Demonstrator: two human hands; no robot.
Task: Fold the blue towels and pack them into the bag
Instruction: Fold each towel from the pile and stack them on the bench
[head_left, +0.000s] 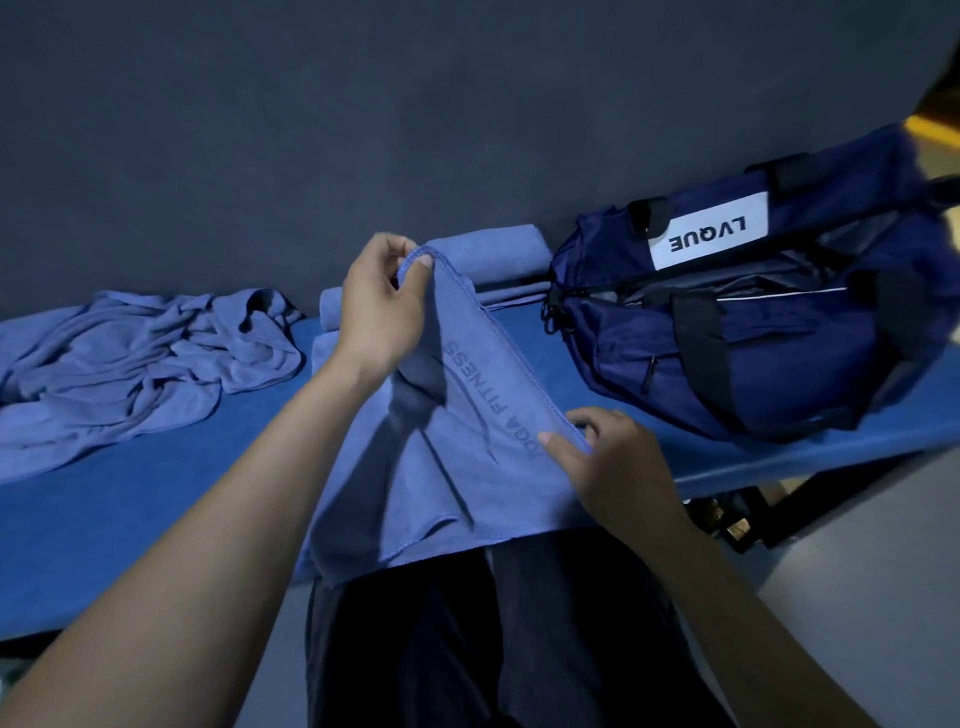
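A blue towel (457, 467) printed "YOGA FITNESS" hangs over the front edge of the blue bench. My left hand (382, 306) pinches its far corner and holds it raised. My right hand (608, 457) pinches the near corner of the same hemmed edge, so that edge runs taut between the two hands. Folded blue towels (498, 254) lie stacked behind, against the wall. A crumpled heap of blue towels (135, 364) lies at the left. The navy duffel bag (769, 332) with a white "LVQUE" label sits at the right, its top zip open.
The blue padded bench (156, 519) runs left to right along a dark wall. Its black frame leg (779, 514) shows at the lower right, above a grey floor. My dark trousers fill the bottom centre.
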